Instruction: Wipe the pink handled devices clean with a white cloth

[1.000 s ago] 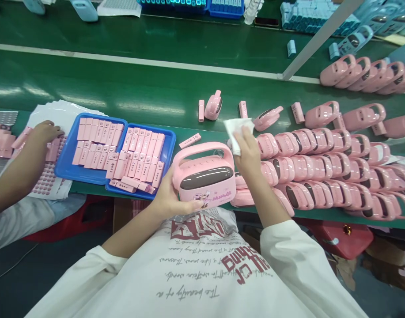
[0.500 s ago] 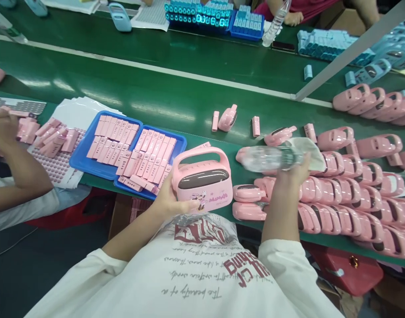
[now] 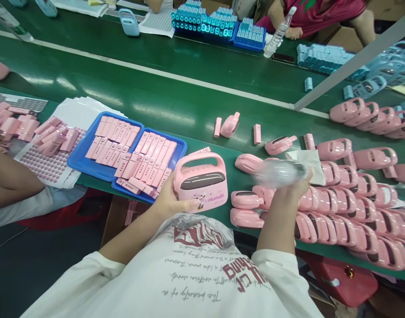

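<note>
My left hand [image 3: 171, 199] grips a pink handled case [image 3: 201, 181] with a dark oval window and a cartoon print, held upright at the table's near edge. My right hand [image 3: 290, 187] is closed round a clear plastic bottle [image 3: 275, 171], blurred by motion and lying roughly sideways above the pink shells. A white cloth [image 3: 306, 159] sits against the same hand, over the shells. Rows of pink case shells [image 3: 341, 207] lie packed on the green table [image 3: 176, 99] to the right.
Two blue trays [image 3: 78, 159] of pink strips stand left of the case. A neighbour's arm [image 3: 10, 181] rests at far left near sticker sheets [image 3: 50, 163]. Loose pink parts [image 3: 229, 125] lie mid-table. Blue cases, a water bottle [image 3: 278, 33] and another person are across the belt.
My right hand went from holding the white cloth by the case handle to gripping a clear bottle over the shells on the right. The case stayed in my left hand.
</note>
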`<act>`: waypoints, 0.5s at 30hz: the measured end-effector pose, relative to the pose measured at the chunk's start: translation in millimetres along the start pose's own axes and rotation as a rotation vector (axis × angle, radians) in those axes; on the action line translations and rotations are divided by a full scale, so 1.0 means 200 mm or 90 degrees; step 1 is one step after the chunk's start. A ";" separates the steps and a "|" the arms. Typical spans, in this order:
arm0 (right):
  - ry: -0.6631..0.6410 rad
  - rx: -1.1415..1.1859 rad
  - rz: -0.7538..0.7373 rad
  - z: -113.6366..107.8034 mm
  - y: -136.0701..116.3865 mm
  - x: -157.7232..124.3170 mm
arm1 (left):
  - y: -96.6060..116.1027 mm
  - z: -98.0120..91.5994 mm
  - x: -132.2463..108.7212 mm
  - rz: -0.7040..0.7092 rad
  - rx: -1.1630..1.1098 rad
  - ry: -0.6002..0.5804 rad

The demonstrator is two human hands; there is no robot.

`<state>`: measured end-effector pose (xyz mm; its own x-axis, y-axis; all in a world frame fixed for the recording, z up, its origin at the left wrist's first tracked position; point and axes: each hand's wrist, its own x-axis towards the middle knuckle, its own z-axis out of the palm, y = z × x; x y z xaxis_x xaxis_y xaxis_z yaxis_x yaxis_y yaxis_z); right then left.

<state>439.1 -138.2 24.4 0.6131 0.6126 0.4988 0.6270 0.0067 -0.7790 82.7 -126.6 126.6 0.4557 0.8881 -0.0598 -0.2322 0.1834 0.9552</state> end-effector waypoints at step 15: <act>-0.100 -0.150 -0.189 0.15 -0.32 -0.18 | 0.01 0.02 0.01 0.131 0.075 0.079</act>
<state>361.8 -136.8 45.2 0.3194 0.7250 0.6102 0.8695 0.0319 -0.4930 87.1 -126.6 130.2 0.2986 0.9478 0.1116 -0.2046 -0.0506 0.9775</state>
